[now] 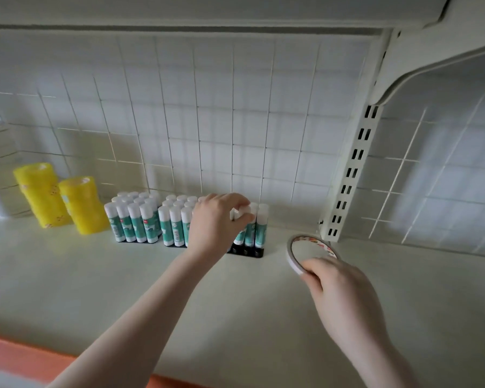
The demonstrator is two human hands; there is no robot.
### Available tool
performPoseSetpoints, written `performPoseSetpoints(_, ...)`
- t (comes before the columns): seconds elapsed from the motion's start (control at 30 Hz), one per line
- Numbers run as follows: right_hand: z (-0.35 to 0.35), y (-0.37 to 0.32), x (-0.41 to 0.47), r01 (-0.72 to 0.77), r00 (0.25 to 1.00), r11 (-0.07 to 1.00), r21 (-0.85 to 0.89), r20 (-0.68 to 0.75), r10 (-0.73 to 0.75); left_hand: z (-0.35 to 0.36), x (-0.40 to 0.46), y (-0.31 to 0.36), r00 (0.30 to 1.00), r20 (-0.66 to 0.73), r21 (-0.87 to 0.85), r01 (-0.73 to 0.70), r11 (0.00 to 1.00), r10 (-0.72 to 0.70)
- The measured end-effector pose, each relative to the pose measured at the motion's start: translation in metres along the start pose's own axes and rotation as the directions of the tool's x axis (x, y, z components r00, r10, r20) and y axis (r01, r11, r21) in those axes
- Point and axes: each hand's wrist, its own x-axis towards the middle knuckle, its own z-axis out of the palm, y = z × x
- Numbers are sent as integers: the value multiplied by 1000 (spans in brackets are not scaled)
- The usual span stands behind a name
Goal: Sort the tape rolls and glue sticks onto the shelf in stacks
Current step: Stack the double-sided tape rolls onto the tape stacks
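Pinching the white cap of 1 teal-and-white plastic glue stick (240, 219) in the rightmost block on the pale shelf (123, 289), left hand (216, 222). Right hand (339, 292) grips a thin white tape ring (310, 252) by its rim; probably light, flimsy, so hold the edges.

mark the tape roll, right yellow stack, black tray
tape roll (291, 260), head view, white outer edge at left.
right yellow stack (83, 205), head view, middle of its side.
black tray (256, 253), head view, front right corner.

Yellow tape stacks (62, 197), glue sticks (140, 219) — white caps, teal labels (black bases), white grid wall (235, 107).
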Motion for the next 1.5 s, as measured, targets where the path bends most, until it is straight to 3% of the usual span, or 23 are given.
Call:
performPoseSetpoints(0.37,1,3,-1,-31,999,999,7,11,31,12,-4,-19,1000,-9,48,-20,999,20)
performPoseSetpoints(0.8,5,8,0,-41,999,999,21,20,41,21,-10,-36,967,-69,233,-225,946,247)
performPoseSetpoints(1.1,7,8,0,-16,1000,999,43,-19,16,19,-14,-39,961,-26,312,-254,916,275)
performPoseSetpoints(1.27,-2,6,13,63,988,996,66,-143,-53,12,-20,-34,967,38,280,-254,926,253)
performPoseSetpoints(1.5,-4,-12,48,231,955,968,100,-214,-206,-46,-31,-37,972,-138,362,-130,923,191)
